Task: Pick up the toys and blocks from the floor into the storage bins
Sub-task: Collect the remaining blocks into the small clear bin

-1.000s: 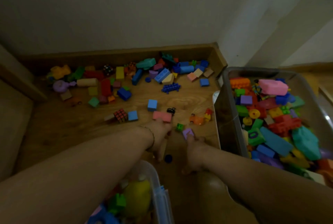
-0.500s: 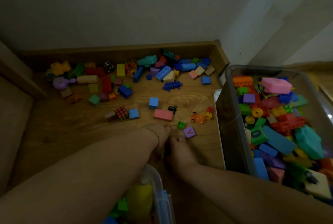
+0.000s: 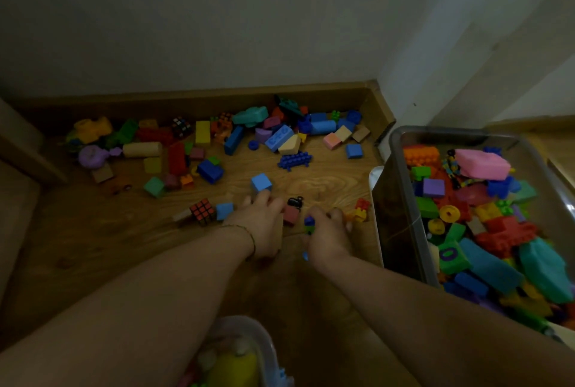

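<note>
Most of the loose toys (image 3: 217, 144) lie in a band on the floor (image 3: 93, 246) along the far wall, well apart from both hands. Nearer, a puzzle cube (image 3: 203, 211) and a small blue block (image 3: 224, 211) sit side by side just left of the left hand (image 3: 264, 225). That hand reaches forward palm down with its fingers (image 3: 268, 200) bent over the floor. The tips are just short of a light-blue cube (image 3: 260, 182) on the far side, and a pink block (image 3: 291, 215) touches or nearly touches the hand's right edge. Whether it already has something under the palm cannot be told. A small black toy (image 3: 295, 201) lies just beyond the pink block, in the gap between the hands. The right hand (image 3: 328, 231) is curled, with small blue-and-green pieces (image 3: 309, 225) gripped at its thumb side. An orange and yellow toy (image 3: 357, 215) lies just off its fingertips to the right, its long axis running roughly left to right. The right hand is plainly the nearer one to this toy, and also to the large storage bin (image 3: 395, 231), whose dark wall stands just right of the toy and which is already heaped with blocks. The likely next move is a short lift to the right, over that wall. A small bin (image 3: 267, 349) shows at the near edge, between the forearms.
</note>
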